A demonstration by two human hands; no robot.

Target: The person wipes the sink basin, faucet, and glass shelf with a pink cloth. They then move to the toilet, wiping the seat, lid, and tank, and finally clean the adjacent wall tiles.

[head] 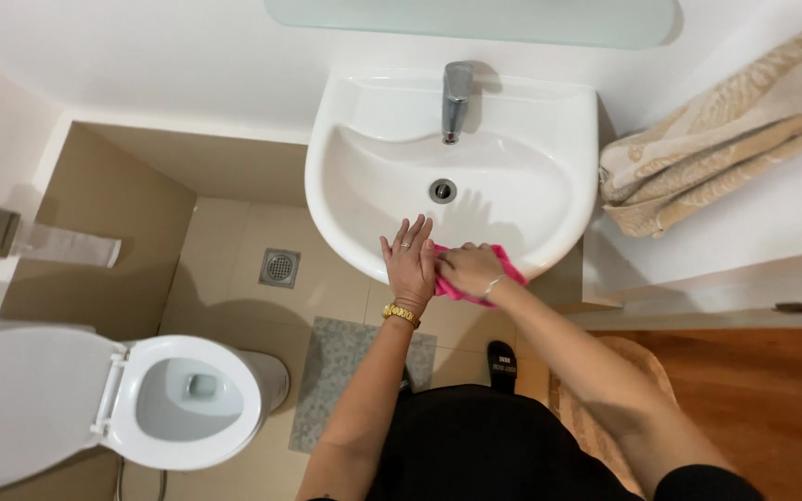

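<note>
One toilet (141, 399) stands open at lower left. One white sink (549, 139) carries one tap (456, 97) and one drain (442, 190). One beige towel (725, 130) hangs at right. The left hand (408, 264) lies flat, fingers spread, on the sink's front rim. The right hand (468, 269) presses one pink cloth (510, 269) against that rim, fingers curled over it.

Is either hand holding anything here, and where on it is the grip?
The right hand grips a pink cloth, bunched under the palm on the sink's front rim. The left hand lies flat beside it, holding nothing.
</note>
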